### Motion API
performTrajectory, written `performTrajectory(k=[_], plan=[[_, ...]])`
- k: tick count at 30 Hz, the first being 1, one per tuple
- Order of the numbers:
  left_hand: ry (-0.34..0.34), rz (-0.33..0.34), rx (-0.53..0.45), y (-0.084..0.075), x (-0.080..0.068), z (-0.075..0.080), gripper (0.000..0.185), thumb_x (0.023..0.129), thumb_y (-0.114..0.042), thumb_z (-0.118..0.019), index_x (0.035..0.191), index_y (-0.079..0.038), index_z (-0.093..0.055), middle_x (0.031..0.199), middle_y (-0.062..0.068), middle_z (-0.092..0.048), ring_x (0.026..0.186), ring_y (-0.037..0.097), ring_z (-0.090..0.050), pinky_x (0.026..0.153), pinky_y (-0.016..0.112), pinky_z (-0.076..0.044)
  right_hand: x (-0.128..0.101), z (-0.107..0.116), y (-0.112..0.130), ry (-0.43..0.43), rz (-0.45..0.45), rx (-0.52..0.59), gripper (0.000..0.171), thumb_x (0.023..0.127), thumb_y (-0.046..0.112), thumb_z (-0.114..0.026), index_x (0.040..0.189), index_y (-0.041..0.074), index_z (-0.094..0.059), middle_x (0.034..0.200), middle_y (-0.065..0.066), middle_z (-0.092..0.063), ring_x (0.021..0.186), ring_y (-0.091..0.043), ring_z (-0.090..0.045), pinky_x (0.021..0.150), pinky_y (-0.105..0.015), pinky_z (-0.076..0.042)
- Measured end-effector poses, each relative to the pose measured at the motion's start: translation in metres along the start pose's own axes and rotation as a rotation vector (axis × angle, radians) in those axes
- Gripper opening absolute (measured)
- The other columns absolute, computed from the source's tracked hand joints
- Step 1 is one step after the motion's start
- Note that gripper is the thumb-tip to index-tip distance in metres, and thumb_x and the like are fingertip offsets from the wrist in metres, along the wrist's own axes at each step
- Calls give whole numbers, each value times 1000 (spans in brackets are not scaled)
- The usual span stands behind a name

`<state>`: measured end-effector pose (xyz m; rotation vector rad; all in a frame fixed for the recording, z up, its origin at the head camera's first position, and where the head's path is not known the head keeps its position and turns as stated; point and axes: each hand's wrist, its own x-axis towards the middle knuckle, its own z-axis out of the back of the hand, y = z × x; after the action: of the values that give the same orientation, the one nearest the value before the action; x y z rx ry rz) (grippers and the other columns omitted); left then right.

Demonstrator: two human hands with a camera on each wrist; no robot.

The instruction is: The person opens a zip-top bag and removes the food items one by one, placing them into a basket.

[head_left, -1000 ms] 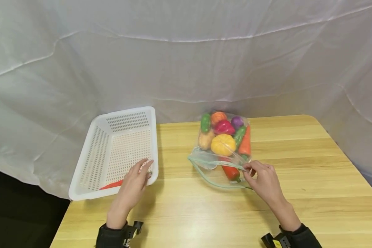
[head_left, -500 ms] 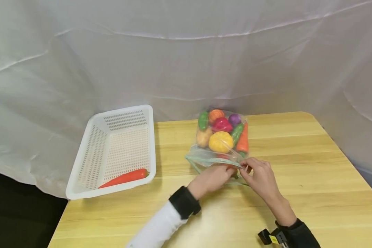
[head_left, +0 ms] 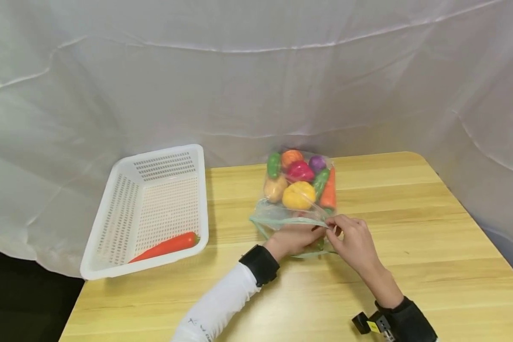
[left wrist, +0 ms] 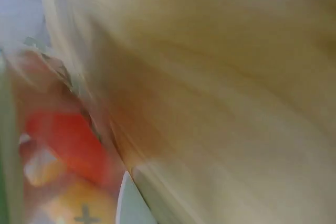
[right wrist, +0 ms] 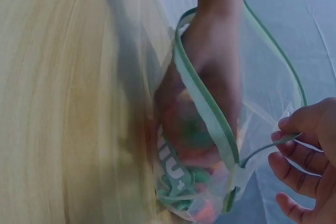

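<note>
On the right of the desk [head_left: 427, 237], a clear bag [head_left: 270, 210] is lying flat with its green-edged mouth facing the near side and its filled end pointing far, towards the pale cloth [head_left: 256, 95]. The left hand [head_left: 296, 237] is sitting inside that mouth, its wrist coming in from the near left; film and blur are hiding its fingers, so I cannot tell how far open they are or whether they are holding anything. A red piece [left wrist: 68, 140] is showing as a smear in the left wrist view. The right hand [head_left: 353, 242] is pinching the right end of the bag's green edge between thumb and finger, its other fingers curving loosely

Inside the bag, a yellow pumpkin [head_left: 299, 195] is lying nearest the mouth among the plainly visible pieces, with a tan potato-like piece [head_left: 275, 189] to its left and a carrot [head_left: 328, 190] to its right. Beyond them a magenta pepper [head_left: 300, 171], an orange pumpkin [head_left: 291, 158] and a purple ball [head_left: 317, 164] are crowding together. Well to the left, a white basket [head_left: 202, 199] is standing, a long red pepper [head_left: 168, 246] lying along its near side
</note>
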<state>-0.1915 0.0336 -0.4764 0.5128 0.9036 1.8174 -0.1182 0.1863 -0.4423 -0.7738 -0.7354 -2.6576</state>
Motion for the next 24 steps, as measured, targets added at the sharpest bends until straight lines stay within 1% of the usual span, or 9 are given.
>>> performTrajectory(k=[1, 2, 3, 4, 7, 11, 14, 18, 24], plan=[[-27, 5, -274, 1, -3, 2, 14, 95, -18, -46, 107, -15, -51, 112, -11, -57, 104, 0, -54, 102, 18, -37, 0, 1, 0, 2, -4, -2, 14, 71, -2, -73, 81, 6, -68, 71, -3, -65, 60, -14, -56, 71, -43, -44], [-72, 4, -538, 3, -5, 4, 22, 94, -20, -48, 116, -18, -50, 121, -8, -56, 107, 4, -56, 98, 18, -41, 1, 1, 0, 3, -7, -3, 14, 71, -2, -73, 81, 6, -68, 71, -3, -65, 60, -15, -56, 71, -42, -43], [-126, 0, -729, 4, -8, 6, 32, 92, -23, -53, 123, -20, -47, 128, -4, -54, 109, 8, -56, 91, 19, -46, 2, 2, 1, 4, -8, -4, 13, 72, -2, -73, 81, 6, -68, 71, -3, -65, 60, -15, -56, 71, -42, -43], [-159, -2, -815, 5, -10, 8, 33, 88, -22, -58, 120, -20, -50, 125, -4, -54, 105, 8, -57, 86, 19, -47, 2, 2, 1, 5, -9, -5, 13, 72, -2, -73, 81, 6, -68, 70, -3, -65, 60, -14, -56, 71, -41, -42], [-234, -10, -897, 9, -15, 15, 38, 76, -19, -64, 113, -21, -53, 121, -6, -54, 105, 7, -54, 87, 20, -46, 3, 4, 0, 3, -8, -13, 13, 72, -3, -72, 81, 5, -68, 70, -3, -65, 60, -14, -56, 70, -40, -42], [-338, -18, -1011, 15, -28, 32, 42, 69, -18, -67, 109, -21, -56, 112, -7, -56, 101, 6, -54, 91, 18, -44, 4, 6, -2, -4, -12, -14, 14, 71, -4, -72, 82, 4, -68, 71, -5, -66, 60, -13, -56, 70, -41, -42], [-418, -20, -1095, 19, -43, 48, 44, 67, -18, -69, 109, -17, -57, 106, -5, -58, 96, 8, -56, 90, 18, -44, 4, 6, -2, -3, -15, -8, 14, 71, -5, -71, 82, 4, -69, 71, -5, -66, 60, -13, -55, 70, -42, -42], [-501, -13, -1172, 23, -68, 67, 45, 67, -18, -70, 108, -14, -55, 107, -2, -60, 102, 9, -56, 96, 18, -41, 4, 5, -2, -6, -12, 2, 13, 72, -3, -70, 82, 4, -69, 70, -4, -66, 59, -13, -55, 71, -43, -42], [-672, 18, -1184, 26, -111, 84, 42, 71, -18, -67, 109, -13, -52, 111, 0, -60, 108, 11, -56, 106, 26, -37, 3, 4, -2, -10, -7, 9, 13, 72, -3, -70, 82, 5, -68, 71, -4, -66, 59, -13, -55, 69, -41, -41]])
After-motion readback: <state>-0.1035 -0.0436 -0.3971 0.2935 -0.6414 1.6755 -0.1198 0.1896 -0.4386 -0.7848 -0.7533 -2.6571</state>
